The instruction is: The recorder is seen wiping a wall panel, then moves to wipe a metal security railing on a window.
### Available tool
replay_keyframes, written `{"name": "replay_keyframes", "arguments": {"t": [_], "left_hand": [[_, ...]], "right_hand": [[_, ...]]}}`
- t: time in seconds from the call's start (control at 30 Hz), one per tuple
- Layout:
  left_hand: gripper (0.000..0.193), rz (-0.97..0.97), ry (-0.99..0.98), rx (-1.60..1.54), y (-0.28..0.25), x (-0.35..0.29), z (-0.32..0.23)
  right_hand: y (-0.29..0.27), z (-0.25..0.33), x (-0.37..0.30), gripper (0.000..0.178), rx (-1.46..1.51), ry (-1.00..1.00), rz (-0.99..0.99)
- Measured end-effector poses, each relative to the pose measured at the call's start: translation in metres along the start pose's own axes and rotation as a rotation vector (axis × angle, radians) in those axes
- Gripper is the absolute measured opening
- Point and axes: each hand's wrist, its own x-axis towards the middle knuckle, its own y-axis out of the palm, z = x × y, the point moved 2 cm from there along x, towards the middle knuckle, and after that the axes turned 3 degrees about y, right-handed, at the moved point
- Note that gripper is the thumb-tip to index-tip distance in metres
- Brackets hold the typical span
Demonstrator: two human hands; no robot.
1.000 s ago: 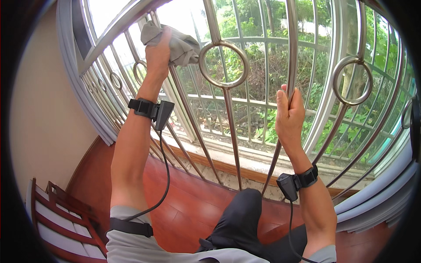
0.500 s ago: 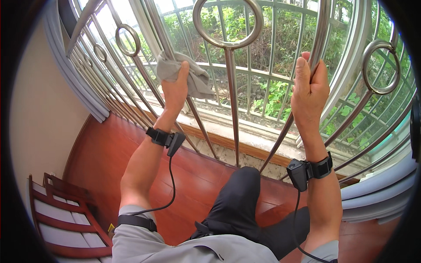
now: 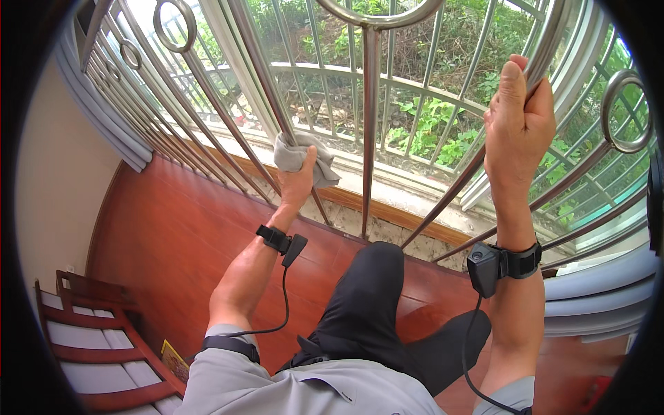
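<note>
A grey cloth [image 3: 319,166] is wrapped round the lower part of a metal railing bar [image 3: 271,97]. My left hand [image 3: 297,181] grips the bar through this cloth, thumb up along it. Farther right, my right hand [image 3: 520,128] is closed round another shiny bar [image 3: 551,48], well above its foot. Between my hands stands a bar [image 3: 371,124] topped by a metal ring [image 3: 380,21], which the upper edge of the picture cuts off.
Behind the railing are a window sill [image 3: 387,204] and an outer grille with plants beyond. Grey-blue curtains [image 3: 602,297] hang at both sides. A wooden chair-like frame with pale panels [image 3: 104,373] stands at lower left on the red-brown floor [image 3: 173,235].
My left hand has slid the cloth down its bar toward the foot. My right hand still holds its bar; the whole view has shifted slightly.
</note>
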Motion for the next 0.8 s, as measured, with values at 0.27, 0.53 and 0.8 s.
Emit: {"name": "replay_keyframes", "arguments": {"t": [0.27,0.53,0.8], "left_hand": [[0.031,0.123,-0.255,0.112,-0.006,-0.049,0.073],[0.037,0.148,-0.354,0.168,-0.009,-0.077,0.135],[0.038,0.185,-0.386,0.199,-0.021,-0.095,0.183]], "right_hand": [[0.003,-0.001,-0.003,0.026,0.067,0.005,0.017],[0.002,0.004,-0.004,0.023,0.089,0.004,0.028],[0.0,0.008,-0.006,0.018,0.12,0.013,0.035]]}}
